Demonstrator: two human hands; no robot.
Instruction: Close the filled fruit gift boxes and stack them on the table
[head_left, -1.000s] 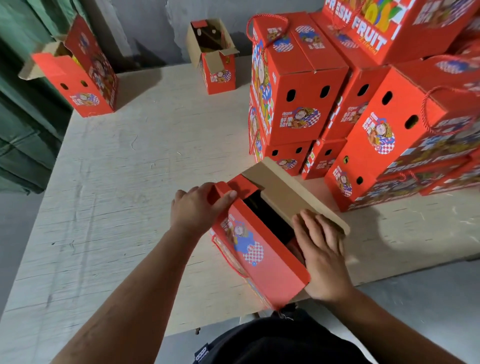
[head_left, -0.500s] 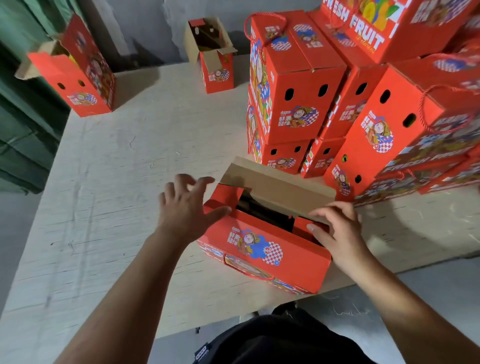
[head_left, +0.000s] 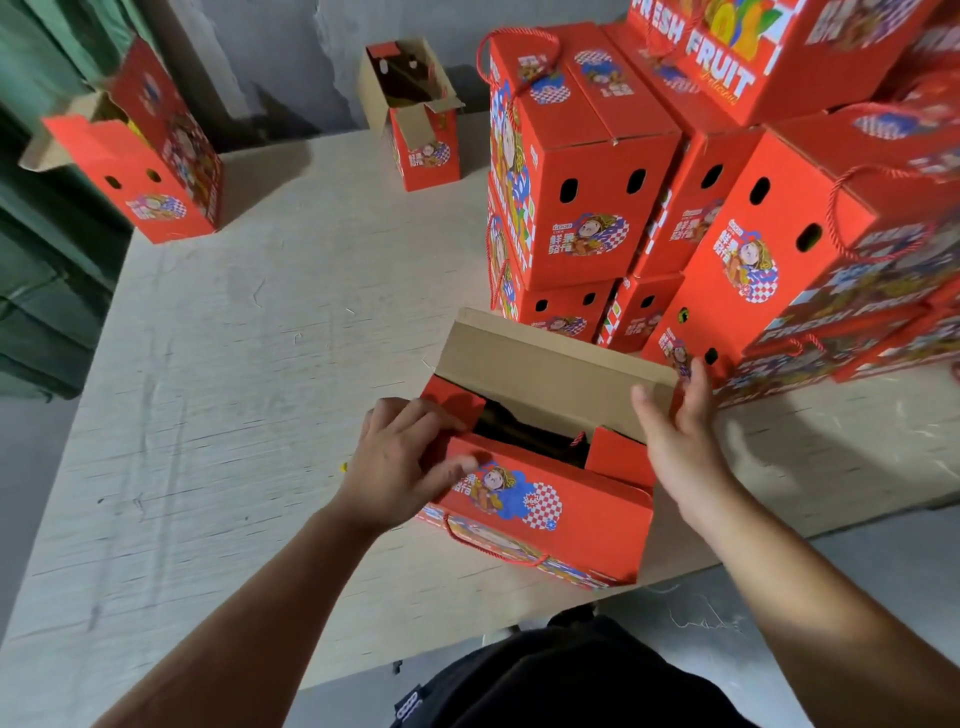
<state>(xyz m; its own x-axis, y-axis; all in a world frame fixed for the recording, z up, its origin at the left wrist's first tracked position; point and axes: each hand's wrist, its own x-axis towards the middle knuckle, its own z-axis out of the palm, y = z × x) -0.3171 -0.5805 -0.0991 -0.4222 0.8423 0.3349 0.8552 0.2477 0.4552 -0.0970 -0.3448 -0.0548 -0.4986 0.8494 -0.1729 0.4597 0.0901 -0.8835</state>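
An open red fruit gift box (head_left: 566, 509) stands at the near edge of the table (head_left: 234, 415), its brown lid flap (head_left: 540, 374) raised at the back and its dark inside showing. My left hand (head_left: 400, 462) grips the box's left end, fingers on the small red side flap (head_left: 452, 400) and thumb on the front panel. My right hand (head_left: 675, 436) holds the right end of the raised lid flap, thumb in front and fingers behind. A stack of closed red boxes (head_left: 587, 171) rises just behind and to the right.
Two more open red boxes stand far off: one at the back left corner (head_left: 150, 171), one at the back middle (head_left: 421, 119). The box stack fills the right side of the table. A grey wall runs behind, green panels at left.
The box was turned so its long front faces me. My left hand went from spread above the left end to gripping it. My right hand rose to the lid flap's right end.
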